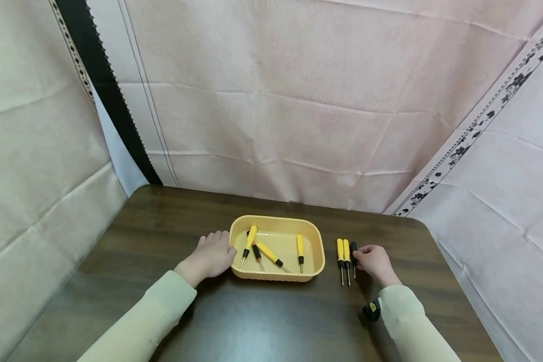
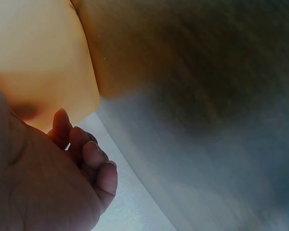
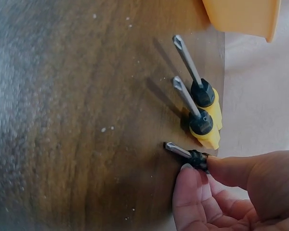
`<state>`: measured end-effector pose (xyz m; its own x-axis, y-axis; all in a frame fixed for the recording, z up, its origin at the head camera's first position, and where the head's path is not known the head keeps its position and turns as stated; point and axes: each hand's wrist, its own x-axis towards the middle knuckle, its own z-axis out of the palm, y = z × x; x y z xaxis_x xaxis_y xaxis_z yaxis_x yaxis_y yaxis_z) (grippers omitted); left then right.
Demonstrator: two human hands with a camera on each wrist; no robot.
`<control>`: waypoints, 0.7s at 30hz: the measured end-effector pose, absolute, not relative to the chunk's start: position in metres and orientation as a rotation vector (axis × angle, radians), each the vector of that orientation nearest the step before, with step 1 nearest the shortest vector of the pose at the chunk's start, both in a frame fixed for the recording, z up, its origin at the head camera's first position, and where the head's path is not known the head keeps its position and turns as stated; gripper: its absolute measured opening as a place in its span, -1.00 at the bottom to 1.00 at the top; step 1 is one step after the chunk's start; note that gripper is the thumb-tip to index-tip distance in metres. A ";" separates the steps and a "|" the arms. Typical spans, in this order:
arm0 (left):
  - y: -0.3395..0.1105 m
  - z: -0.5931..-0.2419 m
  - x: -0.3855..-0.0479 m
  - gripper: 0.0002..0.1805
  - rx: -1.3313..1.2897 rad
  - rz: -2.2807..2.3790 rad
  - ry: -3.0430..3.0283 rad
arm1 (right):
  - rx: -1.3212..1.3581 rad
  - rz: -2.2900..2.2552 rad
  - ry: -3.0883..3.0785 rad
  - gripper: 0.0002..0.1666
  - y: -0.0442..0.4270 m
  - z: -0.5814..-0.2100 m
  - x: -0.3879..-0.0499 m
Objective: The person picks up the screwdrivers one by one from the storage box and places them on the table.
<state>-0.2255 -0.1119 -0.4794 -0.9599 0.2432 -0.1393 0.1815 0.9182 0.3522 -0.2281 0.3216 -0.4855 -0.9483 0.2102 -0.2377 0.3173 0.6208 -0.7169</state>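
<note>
Taking the yellow tray as the dial's centre in the head view, the right hand sits at three o'clock, thumb and fingers pinching a black screwdriver by its handle. That screwdriver lies on the brown table, just beside two yellow-handled screwdrivers set side by side; any marking on the handles is too small to read. The left hand, at nine o'clock, touches the tray's rim, its fingers loosely bent. Inside the tray, a yellow screwdriver and an orange-and-black one lie toward nine, another yellow one near seven and a fourth toward three. At four o'clock, a black wrist device bears a small yellow patch, its lettering, if any, illegible.
</note>
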 end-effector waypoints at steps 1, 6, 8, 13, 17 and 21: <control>-0.112 -0.479 -0.225 -0.56 0.322 0.506 2.897 | 0.441 -1.243 2.703 -0.70 0.322 -0.486 -0.229; -0.111 -0.480 -0.225 -0.56 0.317 0.501 2.892 | 0.446 -1.265 2.678 -0.70 0.324 -0.489 -0.230; -0.112 -0.480 -0.225 -0.55 0.319 0.501 2.891 | 0.443 -1.269 2.667 -0.69 0.324 -0.489 -0.231; -0.113 -0.481 -0.226 -0.56 0.315 0.507 2.902 | 0.441 -1.271 2.666 -0.70 0.321 -0.486 -0.232; -0.113 -0.480 -0.226 -0.58 0.314 0.513 2.908 | 0.442 -1.273 2.681 -0.71 0.319 -0.485 -0.232; -0.113 -0.478 -0.226 -0.58 0.329 0.510 2.893 | 0.457 -1.280 2.661 -0.70 0.320 -0.487 -0.233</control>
